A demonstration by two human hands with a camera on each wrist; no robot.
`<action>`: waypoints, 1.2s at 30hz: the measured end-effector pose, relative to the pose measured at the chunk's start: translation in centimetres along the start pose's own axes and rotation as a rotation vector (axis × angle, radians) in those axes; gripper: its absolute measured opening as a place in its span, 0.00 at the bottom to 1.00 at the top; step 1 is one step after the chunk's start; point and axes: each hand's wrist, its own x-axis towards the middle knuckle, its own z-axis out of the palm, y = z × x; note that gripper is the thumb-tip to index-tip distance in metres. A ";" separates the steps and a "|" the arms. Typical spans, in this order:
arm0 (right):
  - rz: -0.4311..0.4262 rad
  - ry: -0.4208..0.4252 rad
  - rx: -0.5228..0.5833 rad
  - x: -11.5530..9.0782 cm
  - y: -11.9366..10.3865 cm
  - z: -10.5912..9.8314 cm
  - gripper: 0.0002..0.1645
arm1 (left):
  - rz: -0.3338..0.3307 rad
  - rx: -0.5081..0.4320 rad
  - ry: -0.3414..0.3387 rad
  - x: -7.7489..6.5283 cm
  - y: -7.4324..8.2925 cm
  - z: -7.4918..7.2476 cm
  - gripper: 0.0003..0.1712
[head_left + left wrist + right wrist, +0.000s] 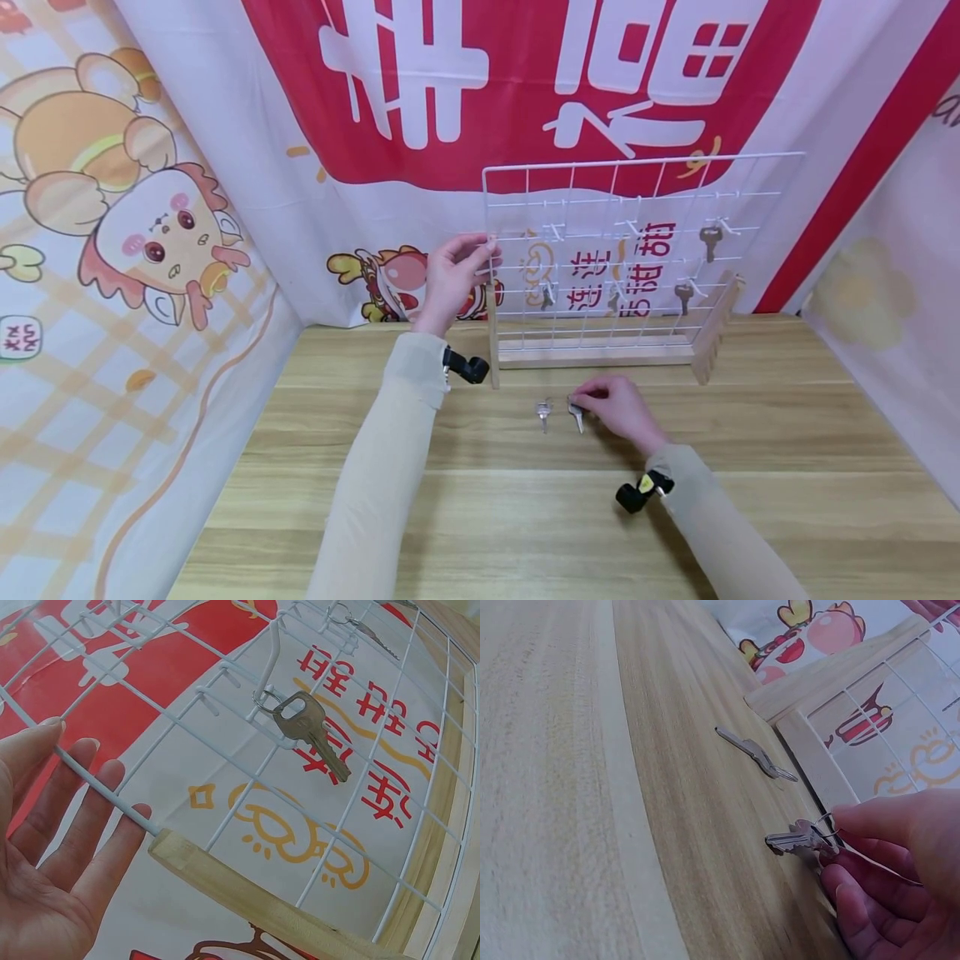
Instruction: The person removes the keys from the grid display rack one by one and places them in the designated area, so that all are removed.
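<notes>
My left hand (452, 277) holds the left edge of a white wire grid rack (97, 784) on a wooden stand, thumb on one side of the wire and fingertips on the other. Low over the tabletop, my right hand (621, 408) pinches the ring of a metal key (791, 840) between thumb and finger. To the left of it another key (543, 412) with a small ring lies flat on the wood. Several keys hang from white hooks on the grid, among them a key (313, 729) close to my left hand and a brownish key (710, 242) at upper right.
The rack's wooden base bar (596, 358) and right foot (716, 329) stand at the back of the wooden table (480, 517). Behind hangs a red and white printed cloth (517, 125). Cartoon-patterned cloth (150, 400) lines the left side.
</notes>
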 end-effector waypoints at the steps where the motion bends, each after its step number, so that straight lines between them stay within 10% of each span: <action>1: -0.005 0.003 -0.003 0.0 0.0 0.0 0.08 | -0.003 0.000 0.002 0.0 0.0 0.0 0.19; 36: 0.027 0.036 0.022 -0.2 0.5 -1.1 0.13 | 0.029 -0.007 0.005 0.0 -0.1 0.1 0.17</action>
